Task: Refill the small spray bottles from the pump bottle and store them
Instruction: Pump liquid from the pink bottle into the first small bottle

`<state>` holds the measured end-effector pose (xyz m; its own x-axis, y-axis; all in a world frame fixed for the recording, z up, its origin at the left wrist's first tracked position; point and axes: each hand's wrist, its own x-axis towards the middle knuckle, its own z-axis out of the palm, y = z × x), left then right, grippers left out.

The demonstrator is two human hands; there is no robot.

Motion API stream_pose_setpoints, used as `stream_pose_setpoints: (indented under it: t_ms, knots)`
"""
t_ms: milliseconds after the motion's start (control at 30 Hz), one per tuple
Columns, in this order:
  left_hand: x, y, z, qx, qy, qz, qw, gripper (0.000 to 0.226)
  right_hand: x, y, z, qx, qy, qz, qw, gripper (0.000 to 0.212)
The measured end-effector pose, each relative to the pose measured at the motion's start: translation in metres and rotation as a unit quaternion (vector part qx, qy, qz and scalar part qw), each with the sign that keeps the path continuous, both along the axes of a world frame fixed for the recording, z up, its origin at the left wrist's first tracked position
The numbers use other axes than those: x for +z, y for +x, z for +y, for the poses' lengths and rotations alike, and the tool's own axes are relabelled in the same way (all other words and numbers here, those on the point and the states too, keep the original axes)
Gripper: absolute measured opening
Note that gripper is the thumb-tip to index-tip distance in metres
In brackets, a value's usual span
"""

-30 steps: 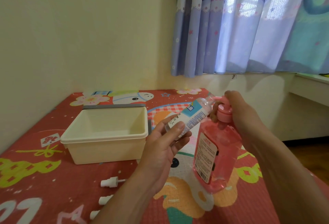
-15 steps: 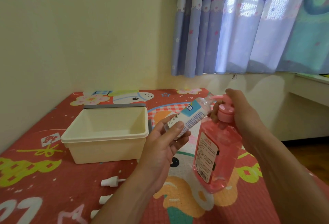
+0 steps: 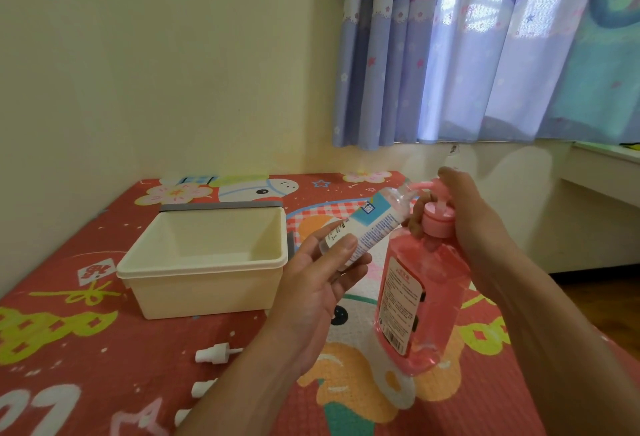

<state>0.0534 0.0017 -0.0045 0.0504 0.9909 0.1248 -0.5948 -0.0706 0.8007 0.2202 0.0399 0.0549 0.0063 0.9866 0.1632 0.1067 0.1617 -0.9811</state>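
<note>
A large pink pump bottle (image 3: 420, 300) stands tilted on the patterned mat. My right hand (image 3: 465, 214) is curled over its pink pump head, with the spout pointing left. My left hand (image 3: 323, 274) grips a small clear spray bottle (image 3: 375, 224) with a white and blue label, held slanted with its open neck up at the spout. The pump head stands raised on its stem above the pink collar. Three white spray tops (image 3: 216, 354) lie loose on the mat at the lower left, partly hidden by my left forearm.
A cream plastic storage box (image 3: 204, 283) with a grey strip on its far rim sits on the red mat (image 3: 69, 349) left of my hands. A wall runs along the left and back. Curtains hang at the upper right, above a white ledge.
The pump head has risen from its pressed-down position under my right hand. The small bottle stays at the spout in my left hand.
</note>
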Motion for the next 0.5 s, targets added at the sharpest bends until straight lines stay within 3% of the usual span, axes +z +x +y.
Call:
stream_pose_setpoints:
  t_ms: [133,333,500]
  knots:
    - [-0.0006,0.0001,-0.0001,-0.001,0.001,0.005,1.000,0.050,0.0027,-0.0035,-0.0016,-0.014,0.006,-0.023,1.000,0.038]
    - [-0.0023,0.0006,-0.0015,-0.001,0.002,-0.001,1.000,0.051,0.0002,-0.0004,-0.0004,-0.005,-0.005,0.000,1.000,0.056]
    - [-0.0015,0.0014,0.0002,0.002,0.001,0.003,1.000,0.050,0.0018,-0.0025,-0.0016,-0.014,0.007,-0.019,1.000,0.042]
